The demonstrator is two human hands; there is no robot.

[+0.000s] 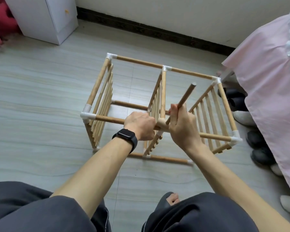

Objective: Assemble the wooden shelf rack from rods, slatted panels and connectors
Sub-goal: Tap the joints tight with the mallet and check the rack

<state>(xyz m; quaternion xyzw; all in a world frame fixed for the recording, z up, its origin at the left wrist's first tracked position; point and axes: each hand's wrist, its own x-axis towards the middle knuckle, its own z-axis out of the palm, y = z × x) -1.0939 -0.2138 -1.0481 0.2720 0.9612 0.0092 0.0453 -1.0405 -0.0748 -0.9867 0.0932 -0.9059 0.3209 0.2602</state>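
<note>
The wooden shelf rack (139,61) lies on its side on the floor, with three slatted panels joined by rods and white connectors (88,115). My left hand (140,125) grips the near top rod just left of the middle panel (157,99). My right hand (182,126) holds a loose wooden rod (186,96) that points up and away. The loose rod's lower end sits at the middle joint (162,123) between my hands. The connector at that joint is mostly hidden by my fingers.
A bed with a pink cover (266,81) stands at the right, with several shoes and slippers (258,139) under its edge. A white cabinet (42,19) is at the back left, and a wall with dark skirting (157,32) runs behind the rack. My knees fill the bottom of the view.
</note>
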